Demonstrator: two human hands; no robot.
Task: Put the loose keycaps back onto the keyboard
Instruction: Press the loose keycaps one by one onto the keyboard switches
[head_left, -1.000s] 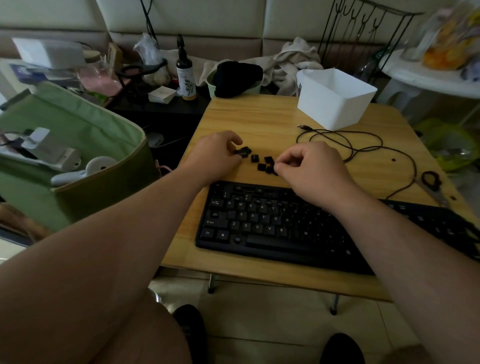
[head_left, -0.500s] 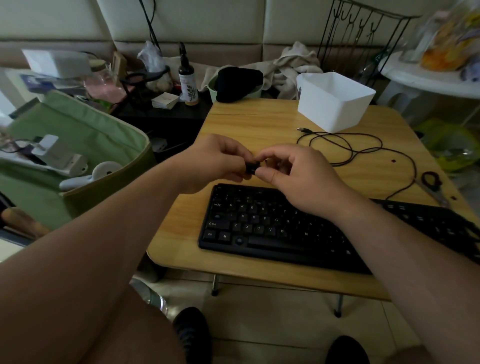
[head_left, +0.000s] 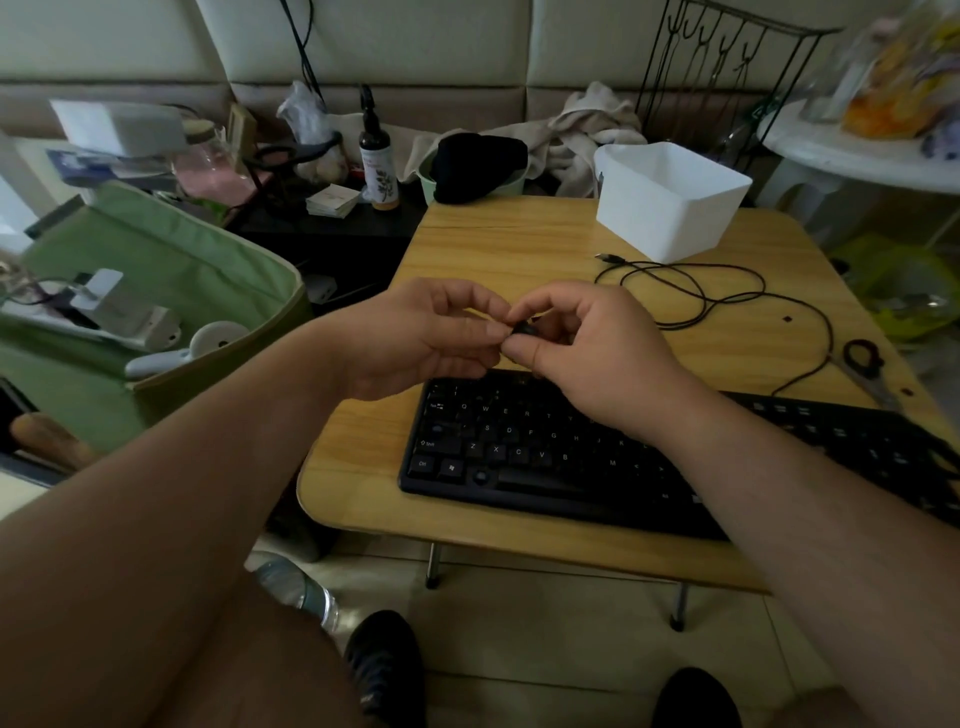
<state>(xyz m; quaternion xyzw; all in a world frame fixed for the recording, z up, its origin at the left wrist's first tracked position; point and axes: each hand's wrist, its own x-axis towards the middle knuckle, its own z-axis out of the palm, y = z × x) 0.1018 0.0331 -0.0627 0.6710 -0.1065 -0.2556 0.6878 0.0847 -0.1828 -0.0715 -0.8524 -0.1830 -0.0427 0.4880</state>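
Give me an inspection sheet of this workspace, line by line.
Surface: wooden table, keyboard at its near edge.
Job's things: one black keycap pinched between both hands above the keyboard; other loose keycaps hidden.
Clutter: white bin at the far edge; scissors at the right edge.
Hands: left hand and right hand both grip the keycap.
Cables: black cable coiled loose near the bin.
Surroundings: green bag left; spray bottle behind.

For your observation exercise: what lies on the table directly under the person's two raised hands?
Only the far edge of the black keyboard and bare wooden table show around the left hand and right hand, which pinch a keycap. The spot beneath is covered; any loose keycaps there cannot be seen.
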